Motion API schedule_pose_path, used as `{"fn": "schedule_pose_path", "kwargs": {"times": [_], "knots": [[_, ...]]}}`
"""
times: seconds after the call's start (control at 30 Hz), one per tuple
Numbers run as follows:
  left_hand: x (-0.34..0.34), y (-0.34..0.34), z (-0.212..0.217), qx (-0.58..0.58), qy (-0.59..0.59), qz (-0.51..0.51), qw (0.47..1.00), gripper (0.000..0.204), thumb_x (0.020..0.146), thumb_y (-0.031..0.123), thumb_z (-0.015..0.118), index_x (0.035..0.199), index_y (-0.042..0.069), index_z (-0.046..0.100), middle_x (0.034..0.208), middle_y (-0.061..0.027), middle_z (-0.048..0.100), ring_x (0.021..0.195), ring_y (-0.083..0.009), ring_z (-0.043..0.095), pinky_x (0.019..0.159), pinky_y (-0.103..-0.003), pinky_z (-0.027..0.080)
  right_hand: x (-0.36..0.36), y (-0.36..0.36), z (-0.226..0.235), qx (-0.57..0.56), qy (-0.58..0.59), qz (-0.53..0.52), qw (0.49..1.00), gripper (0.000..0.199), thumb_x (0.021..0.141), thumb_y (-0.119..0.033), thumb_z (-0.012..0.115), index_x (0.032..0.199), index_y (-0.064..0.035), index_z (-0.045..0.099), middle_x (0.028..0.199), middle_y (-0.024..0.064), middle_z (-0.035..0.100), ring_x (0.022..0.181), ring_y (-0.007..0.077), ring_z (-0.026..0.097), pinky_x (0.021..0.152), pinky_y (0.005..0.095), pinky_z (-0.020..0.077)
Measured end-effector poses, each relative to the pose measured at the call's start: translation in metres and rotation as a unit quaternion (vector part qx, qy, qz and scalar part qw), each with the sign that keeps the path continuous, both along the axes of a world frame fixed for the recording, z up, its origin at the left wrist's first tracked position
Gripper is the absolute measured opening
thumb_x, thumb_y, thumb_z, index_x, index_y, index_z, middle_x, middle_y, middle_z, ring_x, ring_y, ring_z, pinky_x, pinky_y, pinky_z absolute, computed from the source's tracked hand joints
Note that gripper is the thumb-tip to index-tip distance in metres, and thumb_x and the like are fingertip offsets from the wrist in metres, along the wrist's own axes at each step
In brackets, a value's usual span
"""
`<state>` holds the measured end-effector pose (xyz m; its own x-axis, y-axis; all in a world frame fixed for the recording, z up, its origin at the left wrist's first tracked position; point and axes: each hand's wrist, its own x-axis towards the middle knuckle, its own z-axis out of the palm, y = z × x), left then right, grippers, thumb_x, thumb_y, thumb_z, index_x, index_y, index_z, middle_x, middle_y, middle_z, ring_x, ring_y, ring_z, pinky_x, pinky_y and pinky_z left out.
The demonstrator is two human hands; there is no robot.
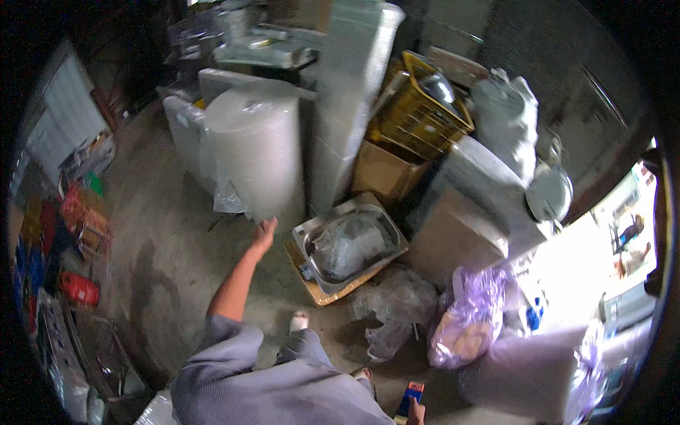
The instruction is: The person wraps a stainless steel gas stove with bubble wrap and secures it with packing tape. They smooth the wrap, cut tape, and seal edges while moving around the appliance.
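My left hand [264, 231] reaches forward with fingers apart, at the lower edge of a big upright roll of bubble wrap [251, 149]; I cannot tell if it touches the roll. My right hand [416, 411] shows only partly at the bottom edge, closed on a small blue and orange object [411, 392]. Right of my left hand, a steel sink basin [306, 234] with crumpled clear plastic inside lies on a flat piece of cardboard [322, 296] on the concrete floor. My feet stand just before it.
A tall wrapped column [350, 85], a yellow crate [418, 117] on a brown cardboard box [382, 173], wrapped boxes [460, 234], and clear and purple plastic bags [471, 319] crowd the right. Red and blue goods [74, 287] line the left.
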<state>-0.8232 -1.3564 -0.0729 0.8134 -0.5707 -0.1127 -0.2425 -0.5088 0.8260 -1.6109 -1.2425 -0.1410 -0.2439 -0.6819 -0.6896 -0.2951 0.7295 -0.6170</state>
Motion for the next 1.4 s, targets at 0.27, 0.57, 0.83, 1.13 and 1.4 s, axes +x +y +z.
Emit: {"fn": "schedule_pose_path", "kwargs": {"times": [0.27,0.57,0.83,1.13,1.4], "knots": [[0.206,-0.084,0.158,-0.047,0.230,0.214,0.948,0.109,0.073,0.089,0.045,0.133,-0.001,0.054,0.121,-0.0140,0.058,0.102,-0.0296,0.059,0.079,-0.049,0.056,0.161,-0.154,0.047,-0.033,0.069,0.064,0.995,0.036,0.086,-0.036,0.070,0.082,0.0001,0.067,0.063,0.0019,0.059,0.053,0.0166,0.054,0.052,0.0386,0.0421],[0.355,-0.133,0.130,0.031,0.053,0.116,0.991,0.091,0.087,0.075,0.040,0.117,-0.008,0.065,0.123,-0.0268,0.063,0.107,-0.0394,0.065,0.090,-0.047,0.052,0.439,-0.252,0.064,-0.042,0.038,0.247,0.967,0.037,0.086,-0.036,0.069,0.085,0.0004,0.067,0.066,0.0037,0.060,0.055,0.0179,0.055,0.053,0.0390,0.0438],[0.260,-0.028,0.093,0.002,0.031,0.077,0.997,0.073,0.097,0.057,0.041,0.098,-0.012,0.064,0.096,-0.0324,0.065,0.092,-0.0423,0.065,0.081,-0.051,0.050,0.598,-0.298,0.046,0.003,0.039,0.446,0.894,0.038,0.086,-0.037,0.069,0.088,0.0008,0.067,0.068,0.0054,0.061,0.056,0.0191,0.057,0.054,0.0393,0.0453],[0.202,0.224,0.112,-0.042,0.172,0.300,0.937,0.057,0.099,0.048,0.048,0.091,-0.004,0.069,0.075,-0.0181,0.065,0.074,-0.0278,0.062,0.074,-0.044,0.048,0.850,-0.323,0.010,0.017,0.035,0.673,0.739,0.039,0.086,-0.037,0.068,0.091,0.0011,0.067,0.071,0.0073,0.062,0.057,0.0204,0.059,0.056,0.0397,0.0470],[0.138,0.341,0.141,0.001,0.155,0.535,0.831,0.046,0.099,0.037,0.051,0.089,-0.006,0.066,0.076,-0.0194,0.063,0.071,-0.0273,0.062,0.068,-0.042,0.049,0.977,-0.296,0.009,0.004,0.052,0.740,0.671,0.040,0.085,-0.038,0.068,0.093,0.0014,0.067,0.073,0.0089,0.064,0.059,0.0216,0.060,0.057,0.0400,0.0485]]}}
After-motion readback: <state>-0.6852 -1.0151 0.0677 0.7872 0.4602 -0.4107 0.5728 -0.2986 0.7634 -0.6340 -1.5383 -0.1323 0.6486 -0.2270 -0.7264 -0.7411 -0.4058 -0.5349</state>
